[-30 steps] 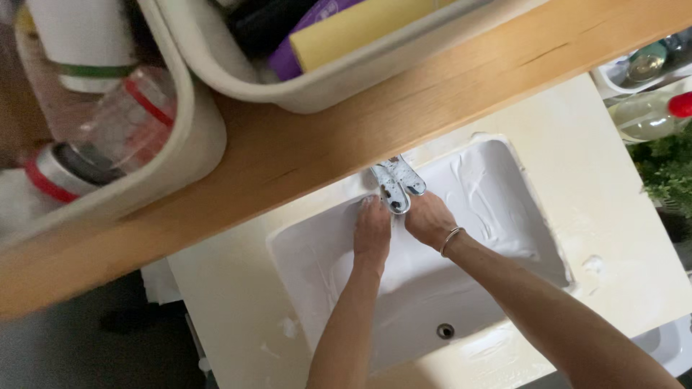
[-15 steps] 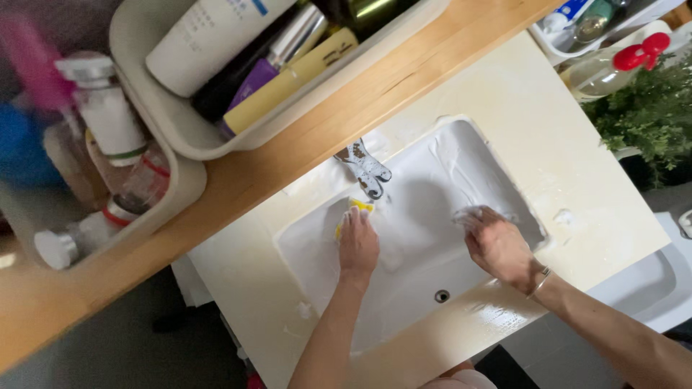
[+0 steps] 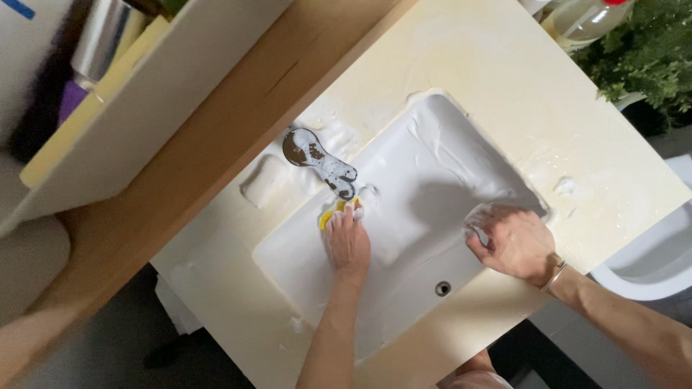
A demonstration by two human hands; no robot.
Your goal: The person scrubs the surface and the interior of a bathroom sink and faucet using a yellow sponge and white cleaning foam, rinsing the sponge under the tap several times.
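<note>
A white rectangular sink (image 3: 432,180) is set into a cream counter (image 3: 504,86), both streaked with soapy foam. The drain (image 3: 442,288) sits near the front wall of the basin. The left hand (image 3: 347,241) presses a yellow sponge (image 3: 329,214) against the basin's back rim, just below the foam-spotted chrome tap (image 3: 317,160); its fingers lie close together, curled over the sponge. The right hand (image 3: 515,243) rests on the basin's right rim, fingers bent and slightly apart, touching foam; a thin bangle (image 3: 553,275) circles the wrist. A wooden shelf (image 3: 238,115) runs above the tap, carrying a white tray (image 3: 144,115) of tubes. Green leaves (image 3: 641,50) fill the upper right corner, and a white bowl-like fixture (image 3: 656,259) shows beyond the counter's right edge.
</note>
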